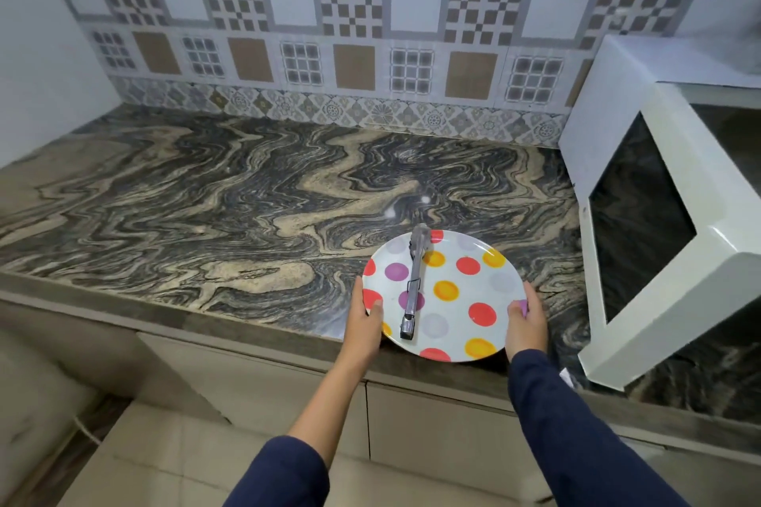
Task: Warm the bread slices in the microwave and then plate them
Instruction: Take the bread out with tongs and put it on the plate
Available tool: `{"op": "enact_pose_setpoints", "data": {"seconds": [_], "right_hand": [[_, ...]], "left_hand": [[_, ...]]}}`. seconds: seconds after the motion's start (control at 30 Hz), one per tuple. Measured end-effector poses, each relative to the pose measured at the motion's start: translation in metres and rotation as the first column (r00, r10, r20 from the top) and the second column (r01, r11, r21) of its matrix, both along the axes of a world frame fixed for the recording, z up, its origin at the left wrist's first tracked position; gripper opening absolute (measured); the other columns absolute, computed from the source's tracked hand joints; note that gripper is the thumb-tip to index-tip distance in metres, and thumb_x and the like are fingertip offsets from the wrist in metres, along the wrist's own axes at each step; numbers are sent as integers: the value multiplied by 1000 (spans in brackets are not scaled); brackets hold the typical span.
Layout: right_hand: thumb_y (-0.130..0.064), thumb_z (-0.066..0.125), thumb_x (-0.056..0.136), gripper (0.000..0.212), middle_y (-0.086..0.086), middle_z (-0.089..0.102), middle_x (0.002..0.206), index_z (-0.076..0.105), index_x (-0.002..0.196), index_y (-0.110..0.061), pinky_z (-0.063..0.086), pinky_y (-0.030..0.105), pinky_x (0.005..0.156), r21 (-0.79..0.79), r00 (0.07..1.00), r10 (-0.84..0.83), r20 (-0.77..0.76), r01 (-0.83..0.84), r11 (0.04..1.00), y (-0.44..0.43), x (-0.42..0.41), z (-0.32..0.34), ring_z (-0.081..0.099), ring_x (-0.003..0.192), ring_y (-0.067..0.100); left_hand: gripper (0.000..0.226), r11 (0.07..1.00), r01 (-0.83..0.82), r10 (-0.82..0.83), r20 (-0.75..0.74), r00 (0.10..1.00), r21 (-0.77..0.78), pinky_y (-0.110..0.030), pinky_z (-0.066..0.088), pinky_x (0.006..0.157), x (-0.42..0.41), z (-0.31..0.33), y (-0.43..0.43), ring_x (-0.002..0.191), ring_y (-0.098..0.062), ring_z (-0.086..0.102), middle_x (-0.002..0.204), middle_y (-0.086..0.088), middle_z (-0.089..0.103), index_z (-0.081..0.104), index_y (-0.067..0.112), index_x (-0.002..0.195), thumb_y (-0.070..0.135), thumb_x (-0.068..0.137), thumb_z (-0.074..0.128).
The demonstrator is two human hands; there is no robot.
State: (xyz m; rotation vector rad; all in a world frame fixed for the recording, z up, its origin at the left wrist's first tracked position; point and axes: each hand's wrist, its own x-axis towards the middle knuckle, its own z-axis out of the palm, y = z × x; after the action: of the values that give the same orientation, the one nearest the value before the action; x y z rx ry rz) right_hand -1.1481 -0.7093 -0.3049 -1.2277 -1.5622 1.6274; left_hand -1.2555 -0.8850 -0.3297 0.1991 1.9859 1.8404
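A white plate (461, 300) with red, yellow and purple dots lies at the front edge of the marble counter (206, 218). Metal tongs (415, 284) lie on it, pointing away from me. My left hand (364, 321) grips the plate's left rim and my right hand (527, 323) grips its right rim. A white microwave (642, 193) stands on the counter at the right, its door shut with a dark window. No bread slices are in view.
A patterned tile wall (350, 33) backs the counter. Beige cabinet fronts (267, 375) run below the counter's edge. The microwave's front corner juts out close to the plate's right side.
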Motion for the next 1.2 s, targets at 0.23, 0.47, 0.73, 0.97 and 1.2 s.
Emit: {"op": "enact_pose_setpoints", "data": {"seconds": [0.23, 0.47, 0.73, 0.97, 1.2], "right_hand": [[-2, 37, 98, 42, 13, 50, 137, 44, 138, -12, 38, 25, 89, -3, 992, 9, -129, -9, 1000, -32, 50, 11, 51, 118, 26], [-6, 39, 98, 45, 11, 50, 136, 36, 143, -15, 40, 26, 90, -39, 979, 95, -178, -104, 994, -70, 139, 29, 49, 123, 28], [-10, 41, 98, 41, 11, 52, 130, 42, 138, -14, 43, 32, 93, 13, 983, 114, -146, -113, 993, -83, 259, 40, 52, 111, 22], [-13, 46, 95, 30, 17, 54, 115, 46, 125, -14, 48, 45, 90, 37, 996, -17, -89, 20, 999, -53, 357, 43, 54, 93, 23], [-13, 48, 94, 31, 7, 53, 110, 47, 124, -17, 50, 40, 89, 55, 966, -240, -96, 246, 968, -5, 435, 56, 56, 100, 23]], "left_hand": [[48, 973, -207, 215, -73, 974, 104, -37, 42, 103, 64, 28, -28, 120, -22, 51, 133, -6, 52, 37, 18, 138, 2, 94, 41], [48, 961, -251, 266, -134, 955, 119, -20, 44, 81, 157, 57, -66, 101, -13, 53, 119, -1, 56, 40, 18, 136, -2, 92, 36], [32, 958, -258, 267, -63, 962, 124, -30, 45, 72, 262, 61, -82, 90, -21, 55, 108, -9, 59, 42, 18, 122, 4, 93, 38], [29, 983, -105, 115, -62, 991, 149, -37, 47, 84, 336, 60, -43, 91, -19, 56, 105, -6, 58, 42, 22, 116, 4, 93, 39], [29, 980, 65, -55, -53, 997, 190, -24, 44, 65, 388, 66, 39, 80, -11, 55, 93, 0, 57, 41, 19, 119, 3, 95, 37]]}}
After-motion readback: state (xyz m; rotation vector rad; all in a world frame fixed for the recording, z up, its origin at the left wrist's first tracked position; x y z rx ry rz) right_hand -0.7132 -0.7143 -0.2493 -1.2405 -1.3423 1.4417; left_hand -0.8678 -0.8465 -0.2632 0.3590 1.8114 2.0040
